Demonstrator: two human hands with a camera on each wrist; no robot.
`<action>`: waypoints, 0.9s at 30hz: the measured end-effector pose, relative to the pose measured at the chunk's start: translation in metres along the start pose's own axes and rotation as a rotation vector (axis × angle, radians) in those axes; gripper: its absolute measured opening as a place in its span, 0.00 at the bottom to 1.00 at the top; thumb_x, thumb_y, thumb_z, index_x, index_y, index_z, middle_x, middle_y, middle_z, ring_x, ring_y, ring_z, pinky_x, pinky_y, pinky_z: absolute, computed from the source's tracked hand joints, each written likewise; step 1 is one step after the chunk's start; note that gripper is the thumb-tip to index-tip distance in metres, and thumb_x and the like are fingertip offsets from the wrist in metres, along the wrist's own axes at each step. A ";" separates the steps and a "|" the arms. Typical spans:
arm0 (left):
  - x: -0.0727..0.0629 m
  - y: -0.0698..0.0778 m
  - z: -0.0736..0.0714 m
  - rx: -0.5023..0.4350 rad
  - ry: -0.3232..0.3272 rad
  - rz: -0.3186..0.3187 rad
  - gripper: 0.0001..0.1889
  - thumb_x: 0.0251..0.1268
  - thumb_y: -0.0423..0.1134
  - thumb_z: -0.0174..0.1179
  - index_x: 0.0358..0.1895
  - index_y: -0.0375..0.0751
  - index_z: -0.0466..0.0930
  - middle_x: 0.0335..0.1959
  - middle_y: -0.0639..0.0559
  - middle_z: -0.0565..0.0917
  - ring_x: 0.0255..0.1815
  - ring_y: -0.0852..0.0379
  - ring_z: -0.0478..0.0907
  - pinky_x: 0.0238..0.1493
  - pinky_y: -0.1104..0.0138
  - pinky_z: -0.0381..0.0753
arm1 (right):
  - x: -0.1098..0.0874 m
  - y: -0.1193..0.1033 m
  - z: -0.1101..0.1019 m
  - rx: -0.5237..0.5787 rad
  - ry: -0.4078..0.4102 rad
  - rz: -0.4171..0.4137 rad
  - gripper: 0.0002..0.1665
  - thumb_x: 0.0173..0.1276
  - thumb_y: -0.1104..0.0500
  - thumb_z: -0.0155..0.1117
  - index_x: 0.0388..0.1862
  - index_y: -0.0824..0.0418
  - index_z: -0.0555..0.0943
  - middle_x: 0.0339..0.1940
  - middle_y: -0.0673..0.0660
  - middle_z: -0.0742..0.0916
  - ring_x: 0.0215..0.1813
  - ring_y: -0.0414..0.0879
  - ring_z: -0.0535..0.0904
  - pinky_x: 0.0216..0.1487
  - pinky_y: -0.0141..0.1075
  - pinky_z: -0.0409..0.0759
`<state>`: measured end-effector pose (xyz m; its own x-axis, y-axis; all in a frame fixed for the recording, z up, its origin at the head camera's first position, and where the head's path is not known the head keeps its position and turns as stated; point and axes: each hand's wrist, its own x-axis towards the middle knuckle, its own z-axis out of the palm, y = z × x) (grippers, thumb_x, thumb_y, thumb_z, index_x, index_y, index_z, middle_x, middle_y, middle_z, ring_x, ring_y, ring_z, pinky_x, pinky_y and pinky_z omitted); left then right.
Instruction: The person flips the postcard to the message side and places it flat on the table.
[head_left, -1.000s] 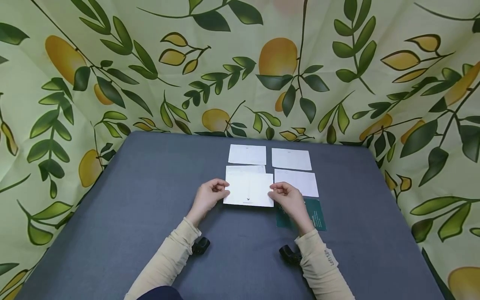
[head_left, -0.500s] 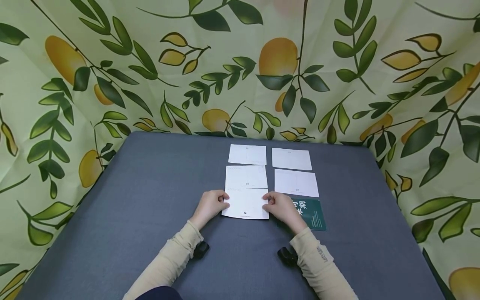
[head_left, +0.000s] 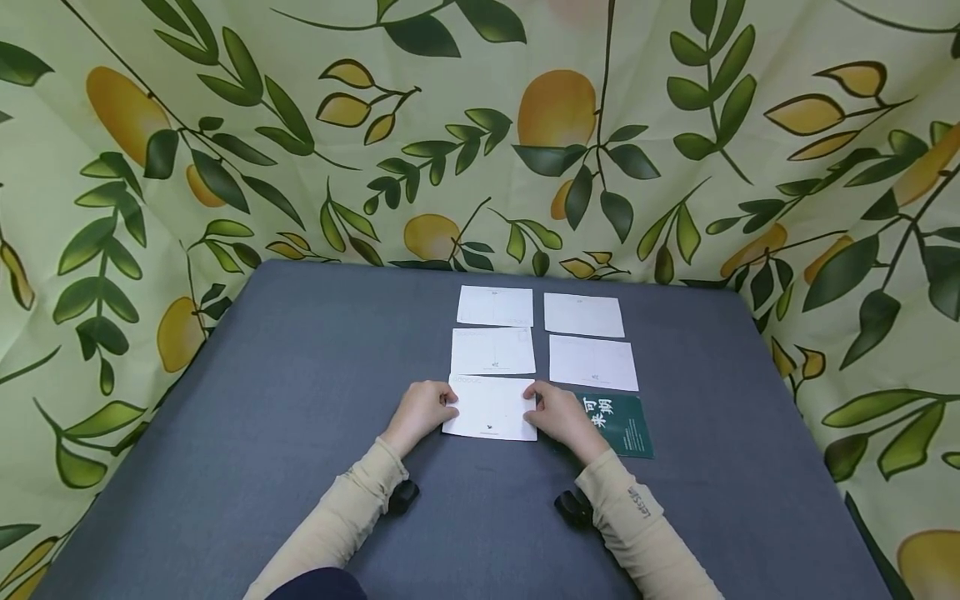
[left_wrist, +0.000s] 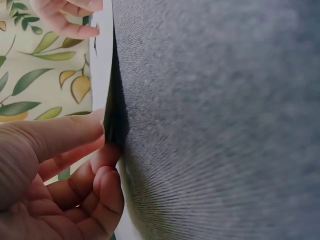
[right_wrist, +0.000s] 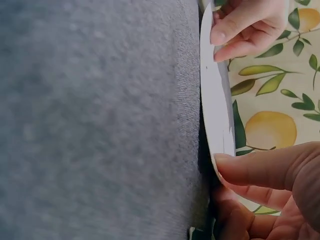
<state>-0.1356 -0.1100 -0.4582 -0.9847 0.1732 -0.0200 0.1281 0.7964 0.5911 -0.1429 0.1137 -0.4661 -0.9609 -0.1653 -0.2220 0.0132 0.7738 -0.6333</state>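
Note:
A white postcard (head_left: 491,408) with faint print lies at the front of the left column, held by its two short sides. My left hand (head_left: 420,414) pinches its left edge between thumb and fingers; my right hand (head_left: 558,417) does the same on the right. Both wrist views show the thumbs on top and fingertips under the edge, with the postcard (right_wrist: 215,100) bowed slightly and a dark shadow beneath it. Just behind it lies another white postcard (head_left: 492,352), its near edge right at the held one. A dark green card (head_left: 626,425) with white characters is partly covered by my right hand.
Farther back on the grey cloth-covered table (head_left: 300,350) lie a white postcard (head_left: 495,307) at left and two more at right, a rear postcard (head_left: 583,317) and a nearer postcard (head_left: 592,363). A leaf-and-fruit patterned curtain (head_left: 465,83) hangs behind the table.
Both hands have brought the postcard toward me and slightly left, down from over the second-row postcard, which now shows in full. Over the last half second they hardly moved.

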 end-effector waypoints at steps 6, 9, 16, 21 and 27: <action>0.004 0.002 -0.001 0.045 -0.001 -0.007 0.03 0.46 0.31 0.68 0.23 0.38 0.83 0.18 0.50 0.80 0.19 0.60 0.68 0.24 0.71 0.67 | 0.003 -0.004 -0.001 -0.073 -0.048 -0.011 0.15 0.59 0.63 0.64 0.45 0.61 0.76 0.19 0.54 0.76 0.19 0.44 0.68 0.20 0.32 0.63; 0.005 0.003 -0.001 0.065 0.001 -0.005 0.03 0.46 0.30 0.68 0.22 0.39 0.83 0.19 0.51 0.82 0.20 0.60 0.70 0.24 0.71 0.69 | 0.003 -0.004 0.000 -0.088 -0.071 -0.009 0.15 0.59 0.62 0.63 0.46 0.60 0.75 0.21 0.55 0.76 0.20 0.45 0.69 0.21 0.32 0.64; 0.006 0.008 -0.004 0.113 0.009 0.035 0.06 0.49 0.34 0.66 0.19 0.41 0.81 0.17 0.52 0.81 0.18 0.61 0.69 0.23 0.71 0.67 | 0.001 -0.003 -0.003 -0.043 -0.063 -0.010 0.16 0.58 0.64 0.60 0.47 0.62 0.76 0.20 0.54 0.75 0.20 0.44 0.67 0.21 0.32 0.63; 0.007 0.014 -0.003 0.096 0.049 0.051 0.09 0.54 0.38 0.64 0.19 0.42 0.82 0.15 0.54 0.79 0.16 0.63 0.65 0.20 0.74 0.61 | -0.003 -0.003 -0.007 0.029 -0.014 -0.060 0.17 0.61 0.59 0.61 0.49 0.63 0.78 0.18 0.53 0.74 0.19 0.43 0.66 0.22 0.32 0.62; 0.006 0.031 0.002 0.018 0.088 0.109 0.07 0.56 0.38 0.62 0.24 0.42 0.84 0.16 0.54 0.80 0.16 0.65 0.64 0.20 0.75 0.61 | -0.009 0.003 -0.019 0.083 0.066 -0.073 0.21 0.63 0.55 0.63 0.52 0.64 0.78 0.19 0.53 0.74 0.21 0.43 0.66 0.24 0.33 0.63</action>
<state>-0.1377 -0.0832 -0.4420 -0.9713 0.2085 0.1148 0.2363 0.7862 0.5710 -0.1389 0.1294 -0.4523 -0.9761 -0.1769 -0.1260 -0.0371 0.7075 -0.7058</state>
